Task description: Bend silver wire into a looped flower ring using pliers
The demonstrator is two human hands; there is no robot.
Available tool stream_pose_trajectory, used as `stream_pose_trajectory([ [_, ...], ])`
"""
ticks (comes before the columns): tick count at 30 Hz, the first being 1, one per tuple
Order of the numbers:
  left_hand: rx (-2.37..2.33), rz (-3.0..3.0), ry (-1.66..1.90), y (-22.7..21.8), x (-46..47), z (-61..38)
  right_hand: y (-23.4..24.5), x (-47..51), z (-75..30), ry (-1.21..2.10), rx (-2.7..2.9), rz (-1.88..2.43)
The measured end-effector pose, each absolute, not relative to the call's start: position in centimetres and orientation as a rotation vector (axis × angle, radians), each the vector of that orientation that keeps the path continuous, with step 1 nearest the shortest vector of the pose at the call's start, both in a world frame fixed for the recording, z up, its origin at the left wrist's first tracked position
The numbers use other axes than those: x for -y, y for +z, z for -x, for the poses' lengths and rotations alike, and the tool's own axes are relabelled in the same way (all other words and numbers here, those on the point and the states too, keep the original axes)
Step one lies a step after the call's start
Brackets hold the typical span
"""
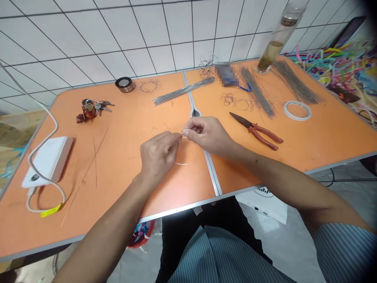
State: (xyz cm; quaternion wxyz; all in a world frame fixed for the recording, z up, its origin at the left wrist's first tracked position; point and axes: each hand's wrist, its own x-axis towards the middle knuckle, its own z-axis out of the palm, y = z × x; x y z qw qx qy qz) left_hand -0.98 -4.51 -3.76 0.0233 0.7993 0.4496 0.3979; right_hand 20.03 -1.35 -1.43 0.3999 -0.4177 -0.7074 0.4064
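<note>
A thin wire curves into a loop below my fingertips, over the orange table. My left hand pinches it from the left, thumb and forefinger pressed together. From the right, my right hand also pinches the wire, its fingertips almost touching those of the left. The wire's ends are too small to make out between the fingers. Right of my right hand lie pliers with red handles, jaws toward the upper left. Beyond the hands a bundle of straight wires lies across the table's seam.
More wire bundles, bent wire flowers and a white tape roll lie at the right. A glass bottle stands by the wall. At the left are keys, a black tape roll and a cabled white box.
</note>
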Motion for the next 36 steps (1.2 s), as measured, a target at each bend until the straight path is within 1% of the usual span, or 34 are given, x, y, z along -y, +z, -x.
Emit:
stream_pose_trajectory([
  [3, -1.403, -2.373, 1.235, -3.5, 4.6, 0.7, -1.1, 1.5, -20.1, 1.018, 1.79, 1.049],
  [7, -1.382, -2.034, 1.202, -3.3, 4.4, 0.3, -0.6, 1.5, -20.4, 0.971, 1.79, 1.087],
  [11, -1.29, -1.719, 1.201, -3.6, 3.8, 0.3, -0.3, 1.6, -20.5, 0.96, 1.775, 1.147],
  [14, -1.227, -1.604, 1.239, -3.8, 3.5, 0.3, -0.1, 1.8, -20.4, 0.955, 1.764, 1.17],
  [19, -1.314, -1.725, 1.358, -3.2, 3.8, 0.3, -0.1, 1.9, -20.3, 0.867, 1.774, 1.192],
  [23, -1.458, -1.93, 1.505, -2.4, 4.4, 0.2, -0.6, 1.9, -20.3, 0.569, 1.829, 1.185],
  [26, -1.459, -1.869, 1.487, -2.2, 4.4, 0.2, -0.9, 2.0, -20.3, 0.435, 1.852, 1.15],
  [31, -1.242, -1.559, 1.319, -2.7, 3.6, 0.6, -0.9, 2.0, -20.2, 0.577, 1.803, 1.115],
  [36, -1.102, -1.34, 1.306, -2.7, 3.4, 0.4, -1.0, 2.2, -19.9, 0.644, 1.791, 1.07],
])
